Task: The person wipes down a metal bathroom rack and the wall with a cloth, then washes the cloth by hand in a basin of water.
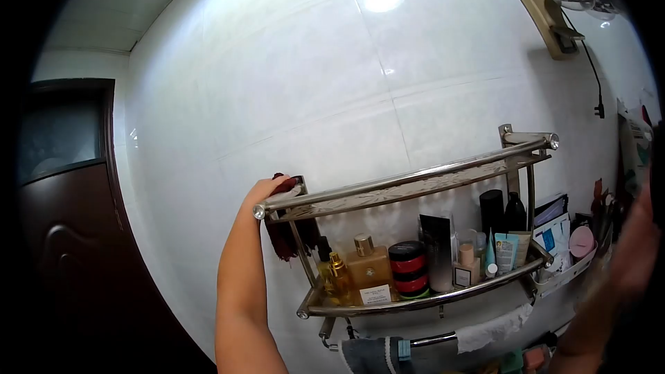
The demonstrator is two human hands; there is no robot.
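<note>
Left of centre, the left hand point(269, 187), loosely curled, seems to hold the dark red cloth point(282, 241) at the metal rack's point(388, 188) end, where shifting it calls for steady grip; the blurred right hand's point(634, 239) openness I cannot tell

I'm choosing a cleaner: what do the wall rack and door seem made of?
The rack looks like polished metal, perhaps stainless steel: its rails show bright, mirror-like highlights. The door looks like dark brown wood or a wood-look panel, with a soft sheen and raised, curved moulding.
</note>
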